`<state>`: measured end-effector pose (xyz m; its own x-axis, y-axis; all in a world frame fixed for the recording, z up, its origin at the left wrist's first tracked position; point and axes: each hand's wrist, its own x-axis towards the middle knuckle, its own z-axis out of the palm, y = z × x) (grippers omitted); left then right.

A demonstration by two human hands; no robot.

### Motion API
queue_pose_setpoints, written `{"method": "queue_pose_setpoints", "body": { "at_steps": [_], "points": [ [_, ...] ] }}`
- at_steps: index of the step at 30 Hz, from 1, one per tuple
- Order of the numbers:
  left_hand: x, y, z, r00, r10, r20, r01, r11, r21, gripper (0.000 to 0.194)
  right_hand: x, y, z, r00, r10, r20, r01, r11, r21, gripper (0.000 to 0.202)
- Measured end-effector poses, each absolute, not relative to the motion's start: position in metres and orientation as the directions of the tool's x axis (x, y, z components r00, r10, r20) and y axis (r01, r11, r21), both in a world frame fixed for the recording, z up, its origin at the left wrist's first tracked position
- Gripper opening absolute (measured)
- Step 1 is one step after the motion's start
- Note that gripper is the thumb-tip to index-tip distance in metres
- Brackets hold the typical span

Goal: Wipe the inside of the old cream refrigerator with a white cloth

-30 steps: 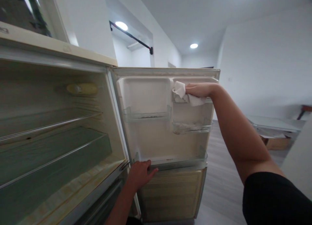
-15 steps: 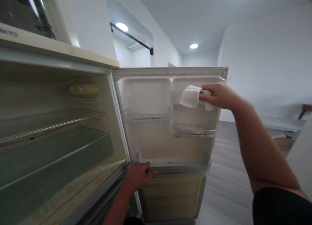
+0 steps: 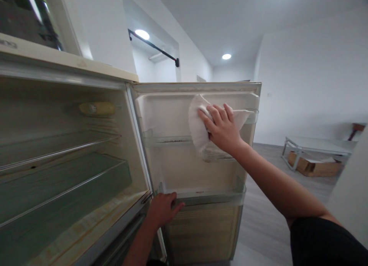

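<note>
My right hand [image 3: 222, 129] grips a white cloth [image 3: 197, 124] in front of the upper right part of the fridge door [image 3: 186, 170]. The cloth hangs spread out to both sides of the fingers and covers part of the door's divider and upper bins. Low on the hinge side, my left hand [image 3: 163, 209] is beside the left end of the bottom door bin [image 3: 212, 199], thumb and fingers apart, holding nothing. Whether it touches the bin I cannot tell. A clear upper left bin [image 3: 166, 140] shows dark marks along its front.
The fridge interior on the left has glass shelves [image 3: 63, 151] with stains and a yellowish lamp cover [image 3: 97, 108]. Beyond the door, a low white-framed table [image 3: 319, 143] stands over a cardboard box [image 3: 314, 167]. Grey floor [image 3: 264, 204] lies right of the door.
My right hand has moved left across the upper door with the cloth, which is now spread wider. The left hand stays in place. The view has turned slightly.
</note>
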<state>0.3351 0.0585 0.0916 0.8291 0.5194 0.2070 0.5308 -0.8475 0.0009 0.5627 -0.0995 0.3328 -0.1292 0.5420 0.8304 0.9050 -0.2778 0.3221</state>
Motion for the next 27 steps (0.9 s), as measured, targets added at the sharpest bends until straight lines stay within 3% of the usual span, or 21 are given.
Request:
{"method": "queue_pose_setpoints", "body": {
  "at_steps": [7, 13, 20, 27],
  "points": [
    [0.343, 0.058, 0.091, 0.829, 0.517, 0.215, 0.53, -0.848, -0.005, 0.052, 0.578, -0.086, 0.339, -0.103, 0.56, 0.822, 0.879, -0.336, 0.338, 0.059],
    [0.352, 0.054, 0.094, 0.815, 0.536, 0.22, 0.548, -0.837, 0.011, 0.053, 0.631, -0.115, 0.337, 0.007, 0.537, 0.844, 0.854, -0.441, 0.274, 0.057],
    [0.367, 0.053, 0.093, 0.807, 0.537, 0.246, 0.55, -0.835, 0.015, 0.056, 0.686, -0.114, 0.33, 0.06, 0.453, 0.889, 0.803, -0.552, 0.227, 0.044],
    [0.369, 0.054, 0.09, 0.786, 0.56, 0.261, 0.567, -0.822, 0.055, 0.056, 0.67, -0.087, 0.326, 0.065, 0.331, 0.942, 0.828, -0.545, 0.134, 0.031]
  ]
}}
